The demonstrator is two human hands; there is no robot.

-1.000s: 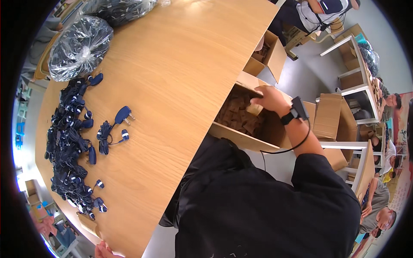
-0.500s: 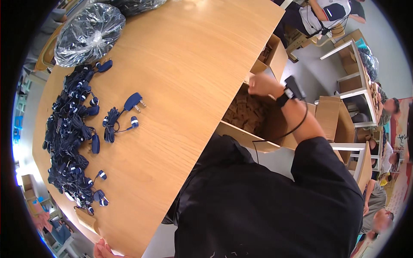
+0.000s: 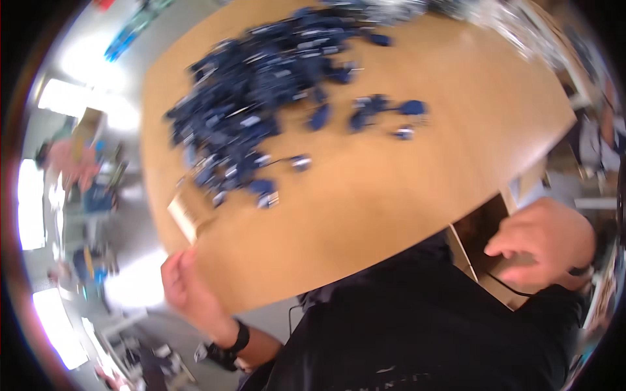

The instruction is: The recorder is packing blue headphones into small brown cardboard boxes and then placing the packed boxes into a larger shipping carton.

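My left hand (image 3: 192, 290) is at the table's left edge, just below a small light-brown cardboard piece (image 3: 187, 214). Its fingers look bent but are smeared, so whether they grip anything is unclear. Over a cardboard box beside the table, my right hand (image 3: 548, 241) has thumb and fingers apart, with nothing visible between them. A heap of dark blue corded earphones (image 3: 254, 91) with silvery parts covers the far left of the tabletop. One separate earphone set with a blue plug (image 3: 412, 107) lies right of the heap.
The wooden table (image 3: 365, 215) has a curved near edge along my body. Clear plastic bags (image 3: 486, 23) sit at its far side. The open cardboard box (image 3: 479, 231) stands below the right edge. A cable hangs by my right wrist. Other people and furniture appear blurred around.
The view has swung left, so the table now lies across it. My right hand has come up and back from inside the box. More of my left hand and forearm shows.
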